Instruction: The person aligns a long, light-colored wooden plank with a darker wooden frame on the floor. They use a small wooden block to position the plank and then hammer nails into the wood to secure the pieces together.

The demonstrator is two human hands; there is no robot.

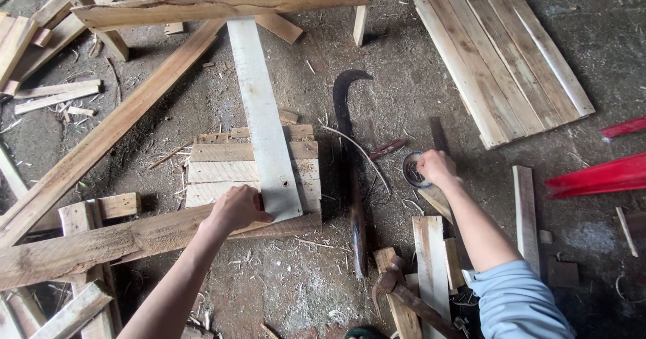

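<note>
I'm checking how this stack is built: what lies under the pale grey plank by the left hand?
Under the pale grey plank lie stacked short boards, atop a long rough beam. The left hand presses its lower edge. Their middle parts are covered.

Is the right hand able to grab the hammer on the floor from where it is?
Probably yes. The right hand sits at a small round tin, and the hammer lies uncovered near that arm's elbow, nothing on top.
</note>
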